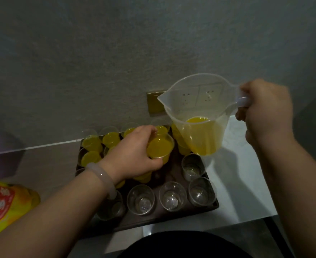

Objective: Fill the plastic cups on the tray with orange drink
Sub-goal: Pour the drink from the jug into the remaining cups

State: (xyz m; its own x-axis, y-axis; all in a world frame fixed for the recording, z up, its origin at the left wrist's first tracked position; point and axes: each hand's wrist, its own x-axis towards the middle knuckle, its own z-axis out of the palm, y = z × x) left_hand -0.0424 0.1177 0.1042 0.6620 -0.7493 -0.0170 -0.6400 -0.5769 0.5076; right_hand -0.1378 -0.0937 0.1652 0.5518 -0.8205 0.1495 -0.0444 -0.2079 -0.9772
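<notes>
L hand (134, 151) was curled round a full cup (160, 148), thumb on the near side and fingers at the far rim, over the middle of the tray (153, 220). I couldn't tell if the cup touched anything below it. R hand (267, 112) was fisted tight on the handle of the jug (196, 112). The jug hung roughly upright above the tray's back-right corner, spout to the left, w/ a little orange drink (198, 120) in the bottom. Filled cups (92, 142) sat packed at back-left. Empty cups (140, 199) made the front row, one partly under the L wrist, plus one on the right side just behind. I saw a pale bracelet (103, 175) on the L wrist, a yellow bottle (6, 205) at far left off the tray, and a gold socket plate (155, 103) behind the jug.
</notes>
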